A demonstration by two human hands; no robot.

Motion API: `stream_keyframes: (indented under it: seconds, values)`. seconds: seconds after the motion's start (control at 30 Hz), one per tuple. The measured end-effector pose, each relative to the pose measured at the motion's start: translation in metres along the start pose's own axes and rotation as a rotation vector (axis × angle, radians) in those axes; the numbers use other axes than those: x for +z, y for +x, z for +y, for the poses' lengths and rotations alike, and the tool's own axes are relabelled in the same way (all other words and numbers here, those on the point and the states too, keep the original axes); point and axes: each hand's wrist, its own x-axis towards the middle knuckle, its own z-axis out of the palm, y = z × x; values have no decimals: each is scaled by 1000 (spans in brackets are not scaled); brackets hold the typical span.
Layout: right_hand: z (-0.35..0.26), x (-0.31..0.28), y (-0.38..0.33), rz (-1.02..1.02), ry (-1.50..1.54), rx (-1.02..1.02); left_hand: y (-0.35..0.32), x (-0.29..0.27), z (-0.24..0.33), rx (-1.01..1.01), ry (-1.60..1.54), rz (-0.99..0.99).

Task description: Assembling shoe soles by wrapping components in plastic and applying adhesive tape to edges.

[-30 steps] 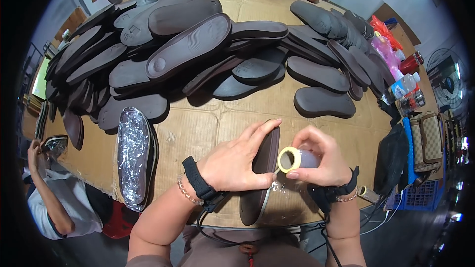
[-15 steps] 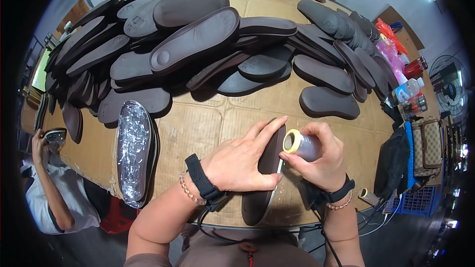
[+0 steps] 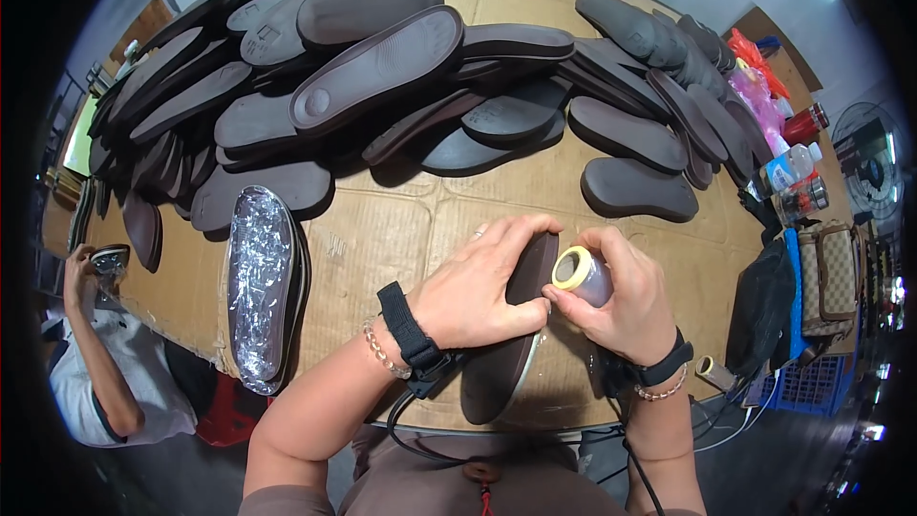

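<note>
My left hand [image 3: 478,285] is closed over a dark brown shoe sole [image 3: 495,384], with fingers along its far part and the thumb across its right edge. The sole lies slanted near the front edge of the table, and a pale strip shows along its right side. In my right hand [image 3: 632,296] is a roll of clear film [image 3: 597,285] with a yellow-rimmed core, held close beside the sole. Its thumb tip nearly meets my left thumb. Further left lies a stack of soles wrapped in shiny clear film [image 3: 260,291].
A big pile of dark soles [image 3: 377,76] spreads across the far side of the cardboard-covered table [image 3: 430,220]. Another film roll [image 3: 714,373], a bottle [image 3: 791,168] and a checked bag [image 3: 825,277] are at the right. Co-workers' hands [image 3: 84,272] hold soles at the left and far edges.
Both hands have shifted slightly with the sole and the roll; my left hand has moved a little to the right. The roll stays beside the sole. The view has tilted slightly.
</note>
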Motion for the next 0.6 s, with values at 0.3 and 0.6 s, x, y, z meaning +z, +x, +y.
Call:
stream_keyframes:
  seconds: [0.3,0.6]
  values:
    - [8,-17,-2,-229,451,188,-4,5,-3,18,20,20]
    - [19,5,6,289,83,-22,-5,3,2,-11,59,-18]
